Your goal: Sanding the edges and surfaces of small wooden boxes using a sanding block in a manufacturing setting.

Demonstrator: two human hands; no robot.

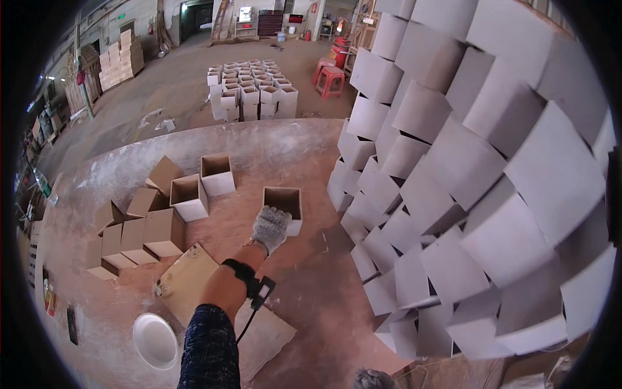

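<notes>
My left hand [271,227], in a grey knit glove, reaches forward with its fingers hooked over the near rim of an open-topped box [294,227]. This box has white sides and a brown inside, and it stands upright on the reddish-brown work table [259,152]. Left of it are two similar upright boxes, one at the back [221,183] and one nearer [192,207]. Beside them lies a cluster of several brown-faced boxes [164,230], some tilted. Only a grey-gloved bit of my right hand [374,379] shows at the bottom edge; its fingers are hidden.
A tall stack of white boxes [447,194] rises along the right side. Beneath my left forearm lie a tan board [188,280] and a paler sheet [269,340]. A white bowl [155,340] sits near left. Beyond the table, more boxes [253,91] and red stools [331,82] stand on the floor.
</notes>
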